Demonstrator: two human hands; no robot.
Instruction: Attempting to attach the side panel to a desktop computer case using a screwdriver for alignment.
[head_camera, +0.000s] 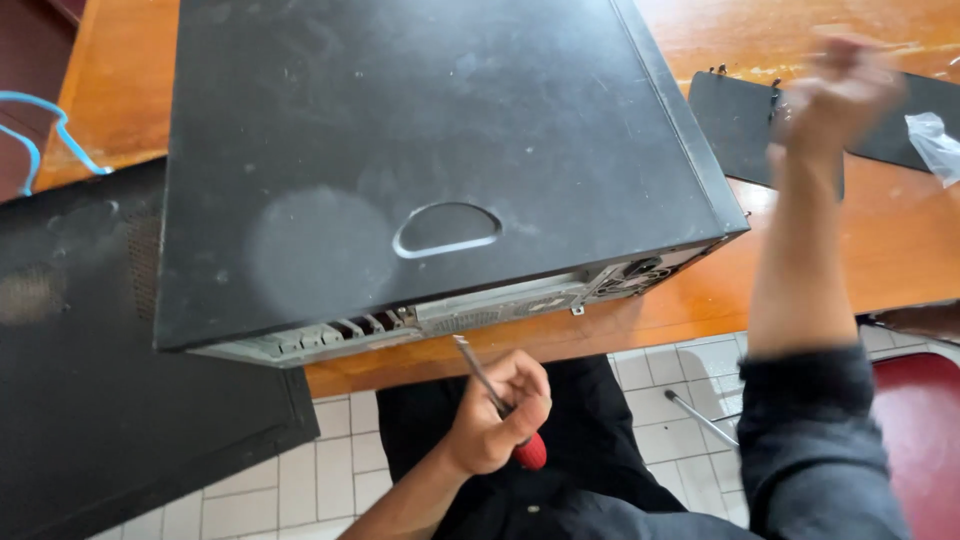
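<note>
A black computer case (420, 130) lies on its side on an orange wooden table (880, 250), its rear panel (470, 315) facing me. My left hand (495, 415) is below the table edge, closed around a screwdriver (500, 405) with a red handle. The metal shaft points up toward the rear panel, its tip just under the case's lower edge. My right hand (835, 95) is raised over the table to the right of the case. It is motion-blurred, with the fingers curled, and I cannot tell whether it holds anything. A dark sleeve covers that forearm.
A loose black side panel (90, 380) lies at the left and overhangs the white tiled floor (330, 470). Another black panel (735, 120) and a crumpled clear plastic bag (935, 145) lie on the table at the right. A blue cable (45, 130) is far left, a red seat (920, 430) lower right.
</note>
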